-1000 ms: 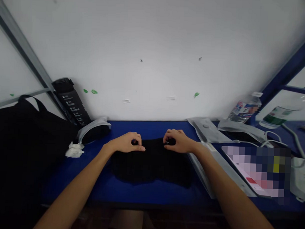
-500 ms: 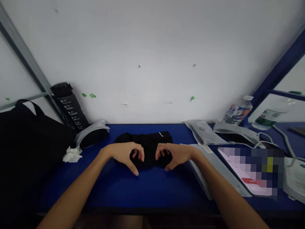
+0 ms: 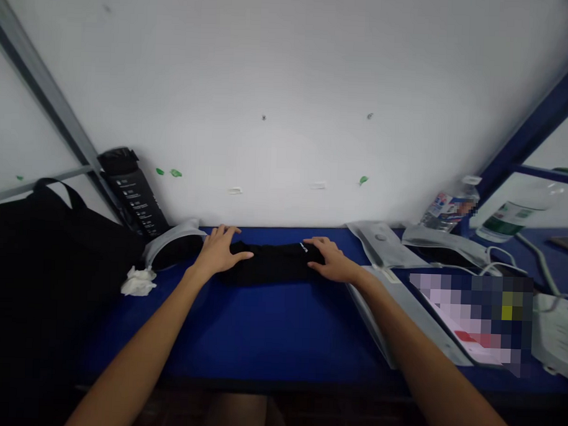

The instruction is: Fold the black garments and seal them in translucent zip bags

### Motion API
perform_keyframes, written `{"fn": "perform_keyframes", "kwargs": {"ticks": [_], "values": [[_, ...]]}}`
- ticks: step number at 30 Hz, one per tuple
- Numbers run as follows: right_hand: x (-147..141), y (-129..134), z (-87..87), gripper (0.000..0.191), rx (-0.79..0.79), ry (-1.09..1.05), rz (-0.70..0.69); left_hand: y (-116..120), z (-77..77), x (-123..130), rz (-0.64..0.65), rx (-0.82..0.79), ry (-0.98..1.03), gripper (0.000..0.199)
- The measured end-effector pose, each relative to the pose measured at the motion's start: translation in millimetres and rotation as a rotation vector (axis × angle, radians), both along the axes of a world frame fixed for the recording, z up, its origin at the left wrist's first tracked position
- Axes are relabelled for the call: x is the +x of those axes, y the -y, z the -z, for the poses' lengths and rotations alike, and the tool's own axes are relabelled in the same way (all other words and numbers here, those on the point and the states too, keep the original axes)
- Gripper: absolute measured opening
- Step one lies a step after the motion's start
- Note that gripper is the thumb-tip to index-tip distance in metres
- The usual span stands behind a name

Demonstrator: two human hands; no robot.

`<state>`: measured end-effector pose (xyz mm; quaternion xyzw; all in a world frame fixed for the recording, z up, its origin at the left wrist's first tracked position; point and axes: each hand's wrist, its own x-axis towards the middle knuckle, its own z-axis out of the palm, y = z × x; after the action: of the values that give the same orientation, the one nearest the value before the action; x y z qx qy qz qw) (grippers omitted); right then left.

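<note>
A black folded cloth (image 3: 273,262), with a small white mark near its right end, lies long and low across the blue desk. At its left end is my left hand (image 3: 218,251), fingers spread and reaching past the far edge, thumb resting along the cloth. My right hand (image 3: 331,259) touches the right end beside the white mark, its fingers stretched over the top and its thumb apart from them. Neither hand closes round the cloth. What kind of garment it is cannot be made out.
Left stand a black bag (image 3: 53,279), a black bottle (image 3: 135,198), a pale pouch (image 3: 175,243) and crumpled tissue (image 3: 139,282). To the right are a clear folder (image 3: 415,317), a blurred-out tablet-like item (image 3: 476,325), plastic bottles (image 3: 452,206), cables and a white power strip (image 3: 556,337).
Both hands have moved outward and away from me, from curled over the cloth to its two ends. The cloth's near edge now lies farther back, and it looks flatter and narrower.
</note>
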<state>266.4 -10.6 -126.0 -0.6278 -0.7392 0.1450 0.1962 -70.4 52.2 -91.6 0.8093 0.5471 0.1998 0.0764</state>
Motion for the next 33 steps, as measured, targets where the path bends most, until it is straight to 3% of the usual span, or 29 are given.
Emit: {"fn": "perform_keyframes", "kwargs": {"ticks": [3,6,8,10,12,18,22,25,27,29,31,33], "values": [[2.9,1.8,-4.7,0.069,0.127,0.024,-0.006,-2.2,-4.2,-9.4,-0.054,-0.207,0.073,0.080],[-11.4,8.7,-9.5,0.057,0.302,-0.048,-0.186,0.5,-14.0,-18.5,-0.055,-0.435,0.120,0.084],[-29.2,14.8,-8.3,0.046,0.301,-0.091,-0.349,4.5,-20.2,-23.1,0.013,-0.511,0.143,0.084],[-47.0,20.0,-4.9,0.046,0.225,-0.061,-0.462,8.8,-24.8,-25.8,0.095,-0.555,0.157,0.086],[-59.3,23.2,-2.2,0.051,0.148,-0.008,-0.506,11.6,-27.5,-26.2,0.112,-0.575,0.171,0.087],[-70.0,29.6,-4.9,0.049,0.128,0.013,-0.463,11.8,-32.3,-15.8,-0.057,-0.497,0.475,0.080],[-78.8,32.1,-3.2,0.049,0.191,0.014,-0.506,24.8,-34.7,7.9,0.009,-0.403,0.723,0.077],[-75.6,27.3,-4.9,0.038,0.275,-0.092,-0.454,40.8,-25.7,32.8,0.204,-0.430,0.740,0.063],[-65.9,22.4,-8.7,0.029,0.363,-0.197,-0.260,48.2,-13.9,46.6,0.315,-0.532,0.635,0.055],[-54.3,18.1,-12.0,0.027,0.443,-0.296,-0.073,50.3,-0.9,55.6,0.354,-0.506,0.563,0.047],[-46.2,15.7,-12.0,0.027,0.480,-0.353,-0.093,47.7,10.0,60.0,0.348,-0.425,0.574,0.039],[-44.3,14.9,-8.4,0.035,0.455,-0.343,-0.285,43.1,16.7,61.5,0.348,-0.369,0.623,0.033]]}}
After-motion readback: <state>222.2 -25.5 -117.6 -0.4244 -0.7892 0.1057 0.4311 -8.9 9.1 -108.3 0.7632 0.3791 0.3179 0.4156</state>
